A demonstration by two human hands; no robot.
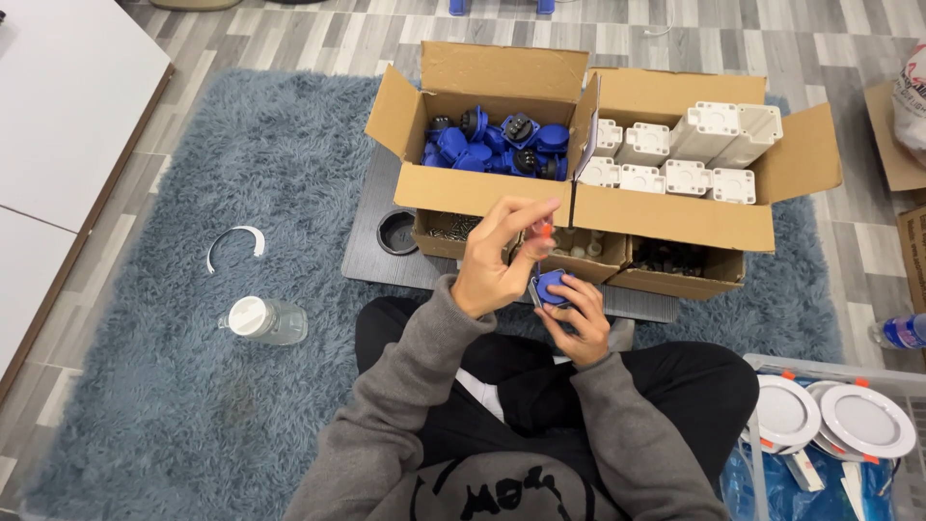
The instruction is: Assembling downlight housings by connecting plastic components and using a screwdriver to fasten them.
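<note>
- While seated cross-legged, a person cups a blue plastic fitting [552,287] in the right hand [577,318] above the lap.
- Just above it, left hand [497,259] fingers pinch a small orange piece [544,229].
- Beyond, on the grey board's [376,253] far edge, a carton of blue fittings [492,145].

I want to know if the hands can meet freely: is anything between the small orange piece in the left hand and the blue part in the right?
Nothing visible. The left hand pinches the orange piece just above the blue part in the right hand, with open air between them.
</note>
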